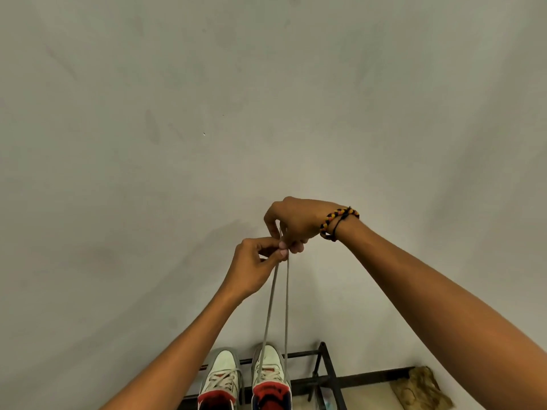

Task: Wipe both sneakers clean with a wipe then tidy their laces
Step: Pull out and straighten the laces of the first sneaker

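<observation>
Both hands, left (254, 261) and right (291, 221), pinched the lace ends (282, 291) high above the right sneaker (270, 374) on the rack (325, 368). Pulling harder might have tipped it off.

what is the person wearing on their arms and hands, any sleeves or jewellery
Both forearms are bare as far as the picture shows, with no sleeves, gloves or rings visible. The left hand and its wrist carry nothing. The right hand has a braided wristband of black, yellow and red cord round its wrist, with a thin black cord tied beside it.
</observation>
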